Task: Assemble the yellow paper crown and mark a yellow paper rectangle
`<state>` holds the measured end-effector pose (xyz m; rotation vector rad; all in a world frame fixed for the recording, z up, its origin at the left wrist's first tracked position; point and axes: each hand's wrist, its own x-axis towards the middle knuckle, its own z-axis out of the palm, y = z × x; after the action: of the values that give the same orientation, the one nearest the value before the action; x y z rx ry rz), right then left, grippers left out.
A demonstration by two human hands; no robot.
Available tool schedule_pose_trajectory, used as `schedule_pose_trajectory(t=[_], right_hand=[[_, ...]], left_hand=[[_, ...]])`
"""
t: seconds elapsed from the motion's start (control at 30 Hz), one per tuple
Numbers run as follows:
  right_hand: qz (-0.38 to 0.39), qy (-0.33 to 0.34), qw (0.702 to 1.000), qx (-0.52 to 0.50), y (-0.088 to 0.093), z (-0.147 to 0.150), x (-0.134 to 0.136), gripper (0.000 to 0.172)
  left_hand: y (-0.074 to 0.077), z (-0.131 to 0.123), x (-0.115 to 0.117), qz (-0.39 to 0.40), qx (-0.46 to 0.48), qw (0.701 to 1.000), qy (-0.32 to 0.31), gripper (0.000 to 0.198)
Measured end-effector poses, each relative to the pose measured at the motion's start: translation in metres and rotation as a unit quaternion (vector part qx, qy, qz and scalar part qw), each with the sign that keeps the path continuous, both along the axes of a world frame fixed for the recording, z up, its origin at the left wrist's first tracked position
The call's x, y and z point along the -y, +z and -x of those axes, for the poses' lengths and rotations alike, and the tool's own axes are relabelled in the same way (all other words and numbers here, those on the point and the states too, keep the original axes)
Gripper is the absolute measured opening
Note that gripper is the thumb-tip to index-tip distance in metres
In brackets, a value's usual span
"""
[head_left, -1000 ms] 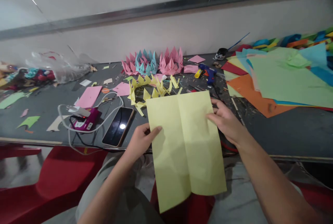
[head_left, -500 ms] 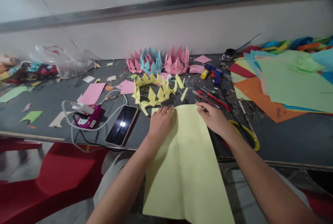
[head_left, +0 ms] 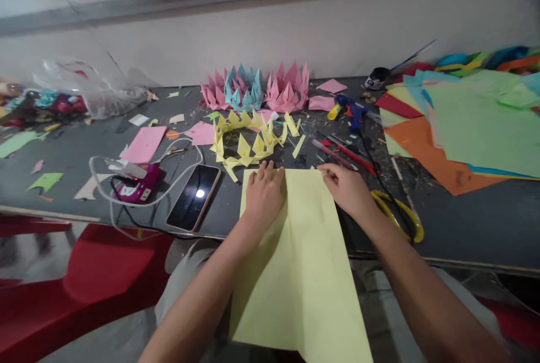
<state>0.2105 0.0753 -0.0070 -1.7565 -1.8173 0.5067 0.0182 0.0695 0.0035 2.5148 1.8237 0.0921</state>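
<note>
A large sheet of yellow paper (head_left: 312, 250) with a lengthwise crease lies over the table's front edge, its lower part hanging toward my lap. My left hand (head_left: 265, 191) rests flat on its upper left part with the fingers spread. At the top right corner, my right hand (head_left: 343, 186) pinches the paper between thumb and forefinger. Just beyond the sheet sits a yellow paper crown (head_left: 244, 152) of folded points. Behind that stand a blue paper crown (head_left: 243, 93) and a pink paper crown (head_left: 289, 93).
Left of the sheet lie a phone (head_left: 194, 198) and a purple power adapter (head_left: 137, 187) with cables. To the right are yellow-handled scissors (head_left: 415, 225), pens (head_left: 356, 157), a blue glue gun (head_left: 354, 112) and stacked coloured paper (head_left: 476, 121). A red chair (head_left: 109, 273) stands at left.
The sheet's top edge now lies flatter and straighter between my hands. My left fingers have spread and shifted slightly forward. The view has tilted a little.
</note>
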Motion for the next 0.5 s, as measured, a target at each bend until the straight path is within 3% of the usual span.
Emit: schedule_pose_trajectory(t=[0.3, 0.5], right_hand=[[0.018, -0.006, 0.999, -0.036, -0.005, -0.008, 0.007, 0.032], [0.041, -0.002, 0.995, -0.088, 0.006, -0.01, 0.02, 0.041]], left_hand=[[-0.003, -0.002, 0.002, 0.005, 0.008, 1.0, 0.028, 0.048], [-0.006, 0.0, 0.003, -0.039, 0.059, 0.997, 0.018, 0.041]])
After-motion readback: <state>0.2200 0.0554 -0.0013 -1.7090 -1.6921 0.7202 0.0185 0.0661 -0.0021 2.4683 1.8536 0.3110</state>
